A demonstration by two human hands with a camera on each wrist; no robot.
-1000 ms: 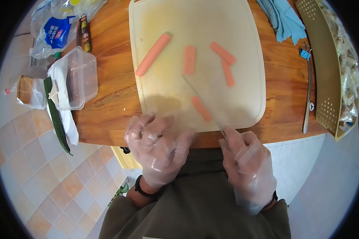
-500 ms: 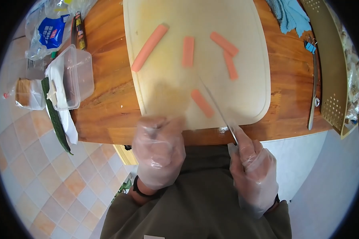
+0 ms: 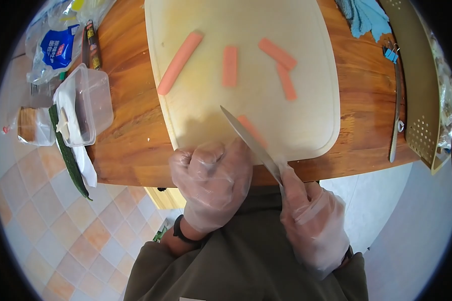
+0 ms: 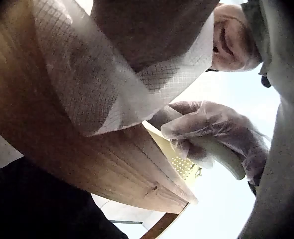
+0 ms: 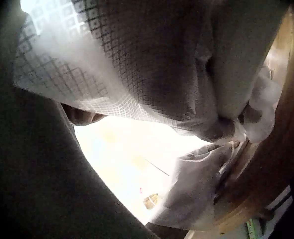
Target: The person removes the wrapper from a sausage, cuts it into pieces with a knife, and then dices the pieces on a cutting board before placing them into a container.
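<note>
My right hand (image 3: 316, 220), in a clear glove, grips the handle of a knife (image 3: 251, 143); its blade points up and left, partly covering an orange-pink piece (image 3: 249, 126). In the left wrist view the right hand (image 4: 211, 124) is curled round the pale handle (image 4: 219, 157). My gloved left hand (image 3: 211, 180) is at the near edge of the cutting board (image 3: 306, 125), close to the blade and that piece; its fingers are bent and their tips hidden. Farther up the board lie a long stick (image 3: 181, 62), a shorter piece (image 3: 229, 66) and two touching pieces (image 3: 277, 53).
At the left are a clear plastic container (image 3: 98, 100), a cucumber (image 3: 68, 153), a bag with a blue label (image 3: 58, 47) and wrapped bread (image 3: 34, 125). At the right are a blue cloth (image 3: 366, 20), a thin metal tool (image 3: 396, 115) and a perforated basket (image 3: 422, 105).
The knife's tip has swung left and its blade now crosses over the near piece. My left hand has moved right, closer to the blade. The view has shifted slightly.
</note>
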